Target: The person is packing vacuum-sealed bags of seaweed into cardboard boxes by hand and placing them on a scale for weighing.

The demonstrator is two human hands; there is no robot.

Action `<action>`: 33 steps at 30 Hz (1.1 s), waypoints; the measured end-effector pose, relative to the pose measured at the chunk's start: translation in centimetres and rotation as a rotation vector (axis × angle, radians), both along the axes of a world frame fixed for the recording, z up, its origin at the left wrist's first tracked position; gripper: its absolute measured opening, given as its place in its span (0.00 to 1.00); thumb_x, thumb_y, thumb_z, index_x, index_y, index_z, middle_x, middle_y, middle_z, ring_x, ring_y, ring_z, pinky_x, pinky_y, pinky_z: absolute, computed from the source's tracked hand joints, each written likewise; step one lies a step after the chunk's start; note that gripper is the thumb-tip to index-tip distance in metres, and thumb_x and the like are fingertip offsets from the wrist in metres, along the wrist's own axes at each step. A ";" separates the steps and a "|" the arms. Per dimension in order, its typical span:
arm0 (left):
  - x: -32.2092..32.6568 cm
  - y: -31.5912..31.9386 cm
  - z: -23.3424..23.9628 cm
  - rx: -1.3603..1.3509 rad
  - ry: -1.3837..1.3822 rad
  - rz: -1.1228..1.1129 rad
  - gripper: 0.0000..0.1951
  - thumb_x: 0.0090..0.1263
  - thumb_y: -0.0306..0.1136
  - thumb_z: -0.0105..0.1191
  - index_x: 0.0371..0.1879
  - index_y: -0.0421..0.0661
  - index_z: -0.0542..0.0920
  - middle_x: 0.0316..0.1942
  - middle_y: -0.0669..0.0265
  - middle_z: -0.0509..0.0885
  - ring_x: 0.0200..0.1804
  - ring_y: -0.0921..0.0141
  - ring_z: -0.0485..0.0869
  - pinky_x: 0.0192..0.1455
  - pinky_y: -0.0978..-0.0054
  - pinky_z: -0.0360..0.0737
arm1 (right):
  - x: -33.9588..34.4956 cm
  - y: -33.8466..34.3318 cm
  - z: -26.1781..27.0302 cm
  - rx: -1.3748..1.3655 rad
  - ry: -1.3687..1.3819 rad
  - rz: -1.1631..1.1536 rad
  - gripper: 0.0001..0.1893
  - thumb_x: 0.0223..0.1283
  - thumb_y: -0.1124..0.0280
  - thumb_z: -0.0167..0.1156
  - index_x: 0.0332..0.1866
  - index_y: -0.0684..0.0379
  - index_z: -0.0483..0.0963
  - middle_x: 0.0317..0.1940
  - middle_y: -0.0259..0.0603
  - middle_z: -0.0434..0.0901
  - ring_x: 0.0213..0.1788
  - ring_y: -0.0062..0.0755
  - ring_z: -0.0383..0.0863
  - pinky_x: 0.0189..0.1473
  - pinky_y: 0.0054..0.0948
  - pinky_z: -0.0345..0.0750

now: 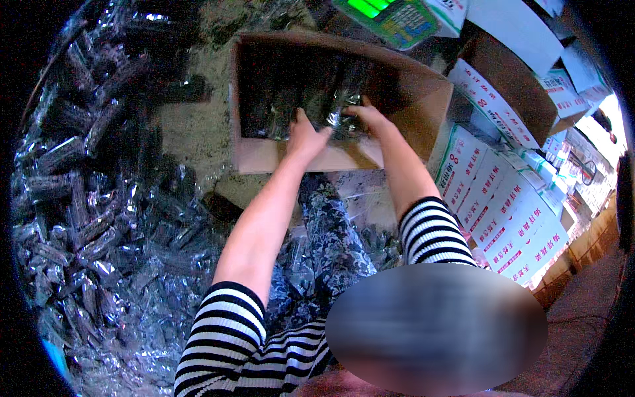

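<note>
An open cardboard box point(317, 156) lies before me, with dark packs in shiny clear plastic point(337, 106) inside it. Both my hands reach over its near wall. My left hand point(306, 136) is down among the packs, thumb and fingers spread, the fingertips partly lost in shadow. To its right, my right hand point(371, 116) touches the side of a glossy pack that stands between the two hands. Blur and darkness hide whether either hand grips a pack.
A large heap of plastic-wrapped dark packs point(99, 223) covers the left side. Beyond the box is a digital scale panel point(394, 20) with a lit green display. White printed cartons point(506, 208) are stacked at right, near an open brown carton point(501, 84).
</note>
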State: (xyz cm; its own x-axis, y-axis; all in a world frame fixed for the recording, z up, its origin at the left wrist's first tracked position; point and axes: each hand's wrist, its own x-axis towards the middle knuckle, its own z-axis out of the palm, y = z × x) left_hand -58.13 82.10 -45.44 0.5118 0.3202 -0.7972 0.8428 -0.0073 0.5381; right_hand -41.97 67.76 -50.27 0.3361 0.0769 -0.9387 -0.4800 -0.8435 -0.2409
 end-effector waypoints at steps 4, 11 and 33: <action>-9.6 -1.1 6.2 -0.437 -0.488 0.197 0.24 0.63 0.32 0.59 0.59 0.42 0.72 0.48 0.59 0.82 0.49 0.69 0.81 0.53 0.72 0.77 | -4.9 -1.3 -5.2 -0.205 -0.256 0.095 0.40 0.44 0.62 0.71 0.64 0.60 0.60 0.54 0.44 0.75 0.54 0.37 0.74 0.52 0.36 0.73; -35.4 1.9 -5.0 0.047 0.210 0.210 0.16 0.58 0.31 0.57 0.45 0.41 0.79 0.37 0.57 0.84 0.37 0.65 0.84 0.42 0.69 0.80 | -8.0 2.1 5.0 0.413 -0.635 -0.125 0.32 0.57 0.69 0.64 0.67 0.61 0.59 0.56 0.46 0.71 0.56 0.29 0.71 0.56 0.28 0.70; -52.1 12.8 -16.9 0.350 0.207 0.160 0.31 0.42 0.38 0.71 0.49 0.42 0.78 0.64 0.50 0.66 0.64 0.53 0.67 0.64 0.62 0.68 | -40.3 10.6 0.6 0.281 0.323 0.173 0.16 0.62 0.70 0.57 0.54 0.63 0.71 0.41 0.37 0.80 0.42 0.22 0.78 0.46 0.22 0.74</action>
State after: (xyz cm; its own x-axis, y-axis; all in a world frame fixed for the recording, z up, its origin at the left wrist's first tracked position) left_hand -110.22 94.93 -62.37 0.2747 0.6517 -0.7070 0.9380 -0.0200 0.3460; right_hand -82.25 78.32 -49.70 -0.0103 0.3726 -0.9279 -0.4257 -0.8413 -0.3331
